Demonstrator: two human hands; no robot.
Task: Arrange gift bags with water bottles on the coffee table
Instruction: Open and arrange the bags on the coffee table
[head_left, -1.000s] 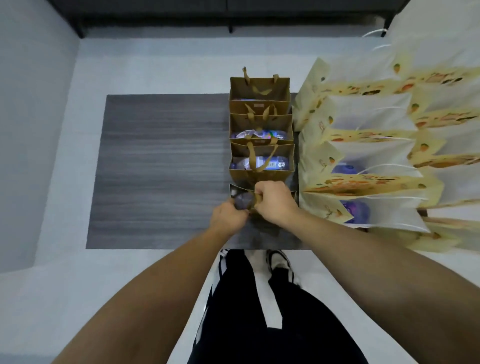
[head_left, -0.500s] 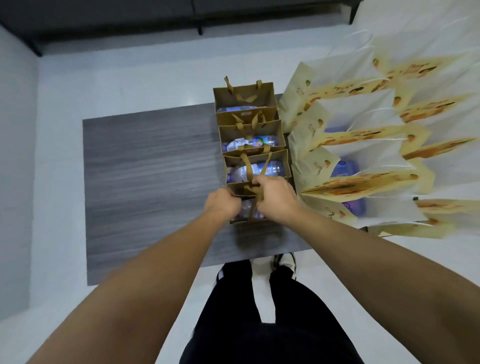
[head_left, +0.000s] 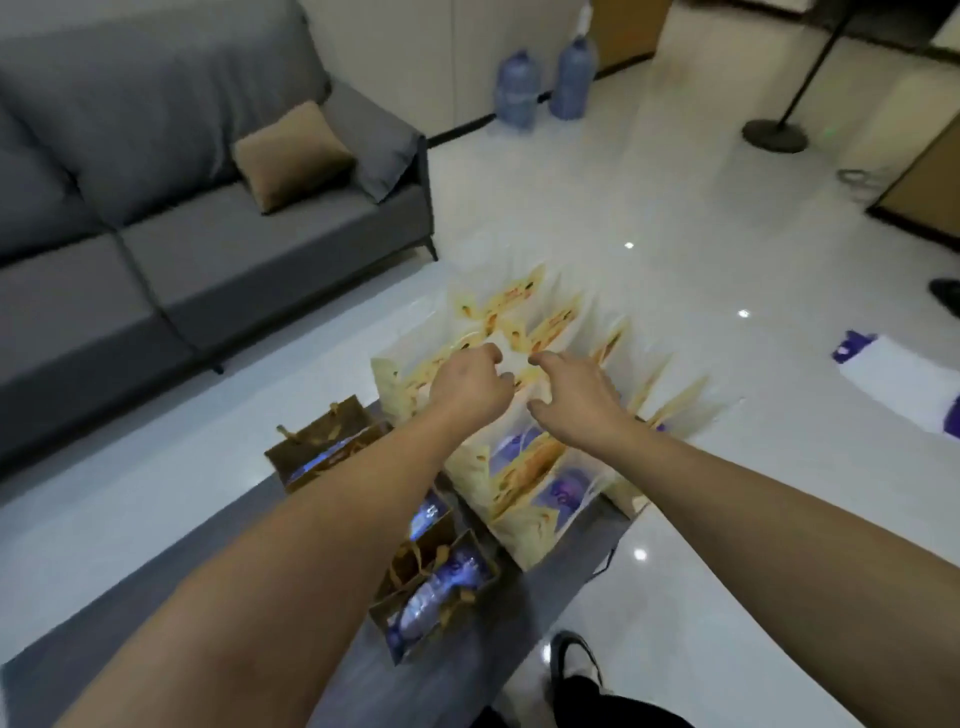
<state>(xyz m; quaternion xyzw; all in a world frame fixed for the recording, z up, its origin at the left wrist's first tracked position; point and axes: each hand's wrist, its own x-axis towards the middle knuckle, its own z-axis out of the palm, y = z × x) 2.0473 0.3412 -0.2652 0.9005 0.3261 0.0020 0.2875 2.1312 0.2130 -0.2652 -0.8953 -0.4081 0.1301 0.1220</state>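
1. Head view: white bags (head_left: 524, 467) stand packed in rows at the table's (head_left: 545, 603) far right; I judge the upright rows keep the bottles (head_left: 563, 491) from tipping.
2. Brown bags (head_left: 436, 582) line up beside them, each with a bottle lying inside.
3. My left hand (head_left: 470, 387) hovers over the white bags, fingers curled, holding nothing I can see.
4. My right hand (head_left: 571, 395) reaches alongside, fingers loosely spread, likely to take a bag's top.
5. Sofa (head_left: 182, 182) behind.
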